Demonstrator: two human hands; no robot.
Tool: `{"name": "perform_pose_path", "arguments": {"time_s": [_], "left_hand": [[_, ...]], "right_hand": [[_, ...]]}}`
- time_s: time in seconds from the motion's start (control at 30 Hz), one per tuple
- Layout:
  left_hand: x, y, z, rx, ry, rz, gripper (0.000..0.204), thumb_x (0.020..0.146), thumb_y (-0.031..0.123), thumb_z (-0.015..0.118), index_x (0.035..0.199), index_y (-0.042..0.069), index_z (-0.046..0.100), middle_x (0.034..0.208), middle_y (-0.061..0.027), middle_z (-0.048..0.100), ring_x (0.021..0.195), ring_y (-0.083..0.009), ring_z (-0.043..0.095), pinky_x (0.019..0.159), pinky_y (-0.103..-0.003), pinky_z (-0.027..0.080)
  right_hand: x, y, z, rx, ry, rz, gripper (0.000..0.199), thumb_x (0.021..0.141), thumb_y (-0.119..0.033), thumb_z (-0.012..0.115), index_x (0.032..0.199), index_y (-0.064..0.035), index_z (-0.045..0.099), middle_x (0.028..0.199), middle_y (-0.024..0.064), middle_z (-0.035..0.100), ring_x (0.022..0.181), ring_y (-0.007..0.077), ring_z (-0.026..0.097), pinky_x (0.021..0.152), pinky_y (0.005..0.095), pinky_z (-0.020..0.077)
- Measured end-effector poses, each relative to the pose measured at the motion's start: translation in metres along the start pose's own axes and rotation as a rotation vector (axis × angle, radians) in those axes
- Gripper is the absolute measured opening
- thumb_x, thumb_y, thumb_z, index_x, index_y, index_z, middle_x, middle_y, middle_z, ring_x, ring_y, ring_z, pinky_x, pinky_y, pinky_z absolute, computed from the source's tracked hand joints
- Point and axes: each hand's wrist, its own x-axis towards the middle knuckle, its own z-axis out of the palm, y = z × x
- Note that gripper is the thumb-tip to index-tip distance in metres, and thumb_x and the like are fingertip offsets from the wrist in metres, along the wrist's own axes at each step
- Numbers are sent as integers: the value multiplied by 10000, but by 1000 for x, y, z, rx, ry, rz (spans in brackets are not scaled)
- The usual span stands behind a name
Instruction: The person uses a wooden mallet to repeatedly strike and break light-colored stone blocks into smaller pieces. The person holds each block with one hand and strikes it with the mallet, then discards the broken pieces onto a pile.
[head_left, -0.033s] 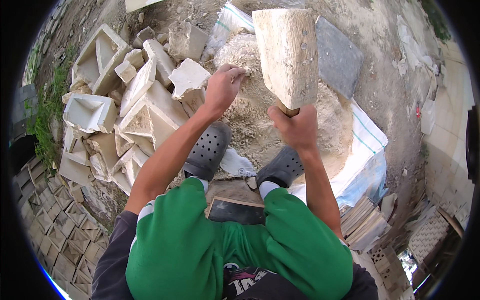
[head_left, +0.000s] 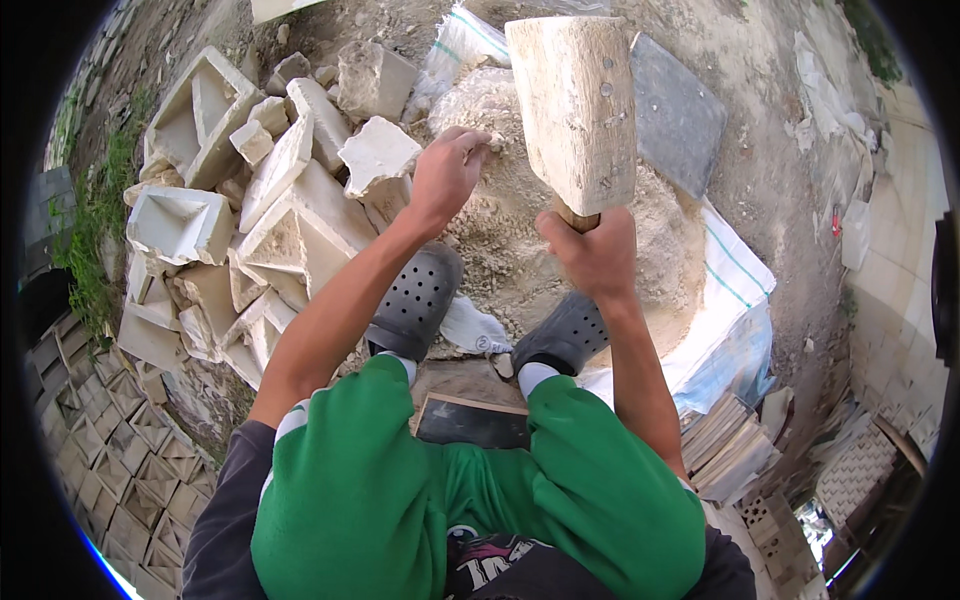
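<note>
My right hand (head_left: 597, 252) is wrapped around the short handle of a wooden mallet (head_left: 577, 110). Its thick, pale, worn head points up and away from me, above a heap of crumbled plaster-like material (head_left: 490, 215). Over the left side of that heap is my left hand (head_left: 447, 178), fingers curled and thumb pinched in. Whether a small crumb sits at those fingertips is too fine to make out. Close to the left hand lies a broken white chunk (head_left: 380, 153). A white woven sheet (head_left: 738, 262) lies under the heap.
Broken cast blocks with hollow recesses (head_left: 180, 225) are piled to the left. A grey slab (head_left: 680, 115) lies beyond the mallet. My feet, in grey clogs (head_left: 417, 295), flank the heap's near edge. Thin stacked boards (head_left: 730, 450) stand at the lower right.
The mallet head has shifted very slightly to the right. My left hand stays in nearly the same place.
</note>
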Motion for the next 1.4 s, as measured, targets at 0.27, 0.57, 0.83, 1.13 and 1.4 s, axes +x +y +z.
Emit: {"name": "perform_pose_path", "arguments": {"time_s": [0.27,0.57,0.83,1.13,1.4], "left_hand": [[7,1,-18,-101,137,-146,199,911,37,663,1102,12,711,1070,-181,719,889,-322,715,795,-384,562],[24,1,-74,-11,254,-191,224,918,60,675,1133,8,711,1100,-178,714,908,-276,730,821,-356,570],[20,-8,-59,54,145,-175,249,920,79,682,1165,43,710,1113,-153,722,980,-249,730,854,-347,561],[15,-12,-61,9,186,-182,217,918,76,681,1131,50,714,1132,-133,722,961,-263,729,839,-351,560],[8,-17,-56,320,46,-50,289,867,224,760,1133,115,729,1098,-72,719,1077,-285,637,991,-457,428]], "right_hand": [[10,23,24,-160,118,-488,295,776,-235,759,951,1,724,803,185,733,729,311,738,624,402,565],[3,36,28,-274,-70,127,353,760,-268,761,922,41,707,795,196,719,739,303,710,695,393,543],[18,47,43,-159,62,-481,219,811,-185,726,923,3,707,772,151,713,701,293,710,653,397,548],[20,35,41,-284,-41,61,384,760,-258,769,989,42,697,751,162,718,672,237,703,641,379,541],[20,41,52,-300,-87,9,385,740,-270,753,989,23,726,873,255,726,832,398,726,741,438,565]]}}
